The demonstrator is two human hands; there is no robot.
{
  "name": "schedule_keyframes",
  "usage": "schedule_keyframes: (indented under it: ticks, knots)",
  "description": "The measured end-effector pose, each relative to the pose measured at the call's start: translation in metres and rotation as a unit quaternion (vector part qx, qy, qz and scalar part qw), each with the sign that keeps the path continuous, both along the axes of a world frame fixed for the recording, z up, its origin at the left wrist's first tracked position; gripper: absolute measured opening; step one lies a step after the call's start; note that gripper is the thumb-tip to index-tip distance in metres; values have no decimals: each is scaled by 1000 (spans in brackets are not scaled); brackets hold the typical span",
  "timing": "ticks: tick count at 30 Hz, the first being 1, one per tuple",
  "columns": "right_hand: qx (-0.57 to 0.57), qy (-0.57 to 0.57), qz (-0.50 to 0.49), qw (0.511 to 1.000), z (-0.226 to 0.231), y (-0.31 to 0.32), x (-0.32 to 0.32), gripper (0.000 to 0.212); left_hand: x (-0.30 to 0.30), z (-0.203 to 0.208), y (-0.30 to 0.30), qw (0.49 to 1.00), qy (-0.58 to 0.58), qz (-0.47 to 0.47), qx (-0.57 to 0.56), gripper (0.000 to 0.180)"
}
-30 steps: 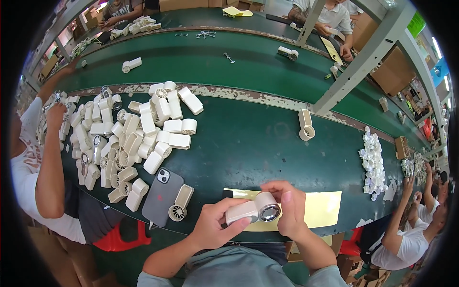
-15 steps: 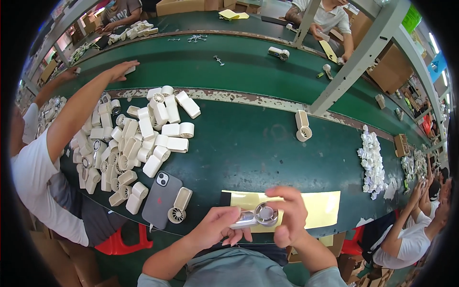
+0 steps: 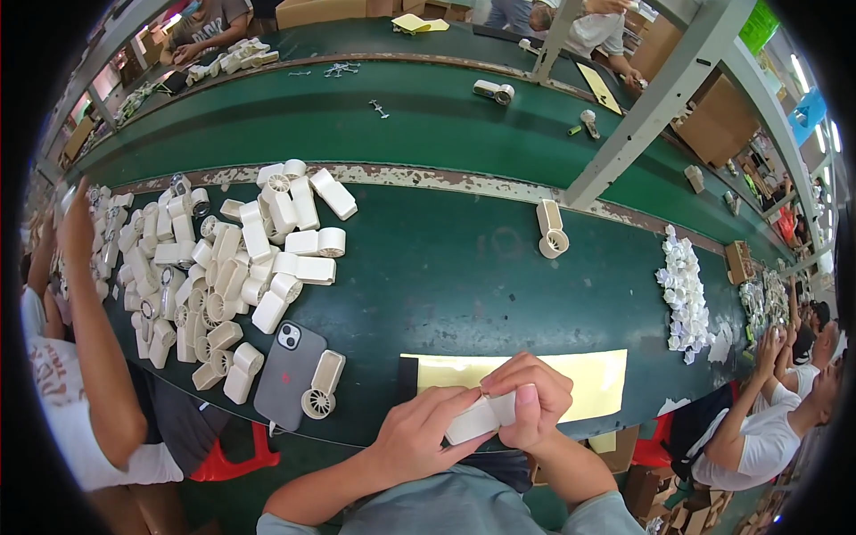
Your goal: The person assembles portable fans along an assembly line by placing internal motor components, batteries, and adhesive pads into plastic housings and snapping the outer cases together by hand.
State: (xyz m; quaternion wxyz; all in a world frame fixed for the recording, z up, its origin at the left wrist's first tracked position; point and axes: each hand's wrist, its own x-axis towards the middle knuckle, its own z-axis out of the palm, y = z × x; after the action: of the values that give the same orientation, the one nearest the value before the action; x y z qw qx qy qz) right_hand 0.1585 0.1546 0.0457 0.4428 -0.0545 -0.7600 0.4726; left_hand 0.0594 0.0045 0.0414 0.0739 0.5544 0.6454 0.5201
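Over the near table edge, my left hand (image 3: pixel 412 439) and my right hand (image 3: pixel 533 399) both grip a small white handheld fan (image 3: pixel 474 423). Its plain, boxy white side faces up, and my fingers cover much of its round end. My left hand wraps the handle part; the right thumb and fingers press around the other end. Behind my hands lies a glossy yellow sheet (image 3: pixel 588 382) with a dark strip at its left end. To the left, an open white fan shell (image 3: pixel 323 382) with a round grille lies beside a grey phone (image 3: pixel 287 379).
A big pile of white fan shells (image 3: pixel 236 259) covers the table's left side. One shell (image 3: pixel 552 230) lies farther back, near a metal post (image 3: pixel 655 107). Small white parts (image 3: pixel 685 294) are heaped on the right. Beyond runs a green conveyor belt (image 3: pixel 428 125); co-workers sit on both sides.
The fan has turned from its silver ringed side to its plain white side. My right hand, spread beside it before, has closed onto it. The left co-worker's arm has drawn back from the belt.
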Motion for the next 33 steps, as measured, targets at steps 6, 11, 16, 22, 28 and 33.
schedule_keyframes:
  ticks: [6, 11, 16, 22, 28, 33]
  knots:
    - [12, 7, 8, 1000, 5, 2, 1, 35, -8, 0, 4, 996, 86, 2, 36, 57]
    - [-8, -29, 3, 1000, 6, 3, 2, 32, -9, 2, 4, 998, 58, 1, 33, 55]
    - [-18, -154, 76, 985, 21, 19, 2, 22, -9, -2, 2, 991, -128, 25, -33, 49]
    - [-188, -271, 238, 913, 24, 42, -12, 44, -13, -23, 1, 918, -394, 36, -4, 43]
    - [-185, -314, 66, 929, 19, 101, -97, 41, -1, -26, -8, 918, -380, 111, 4, 43]
    - [-371, -149, 22, 916, -21, 137, -154, 63, 24, -14, 2, 989, -100, 87, -63, 24]
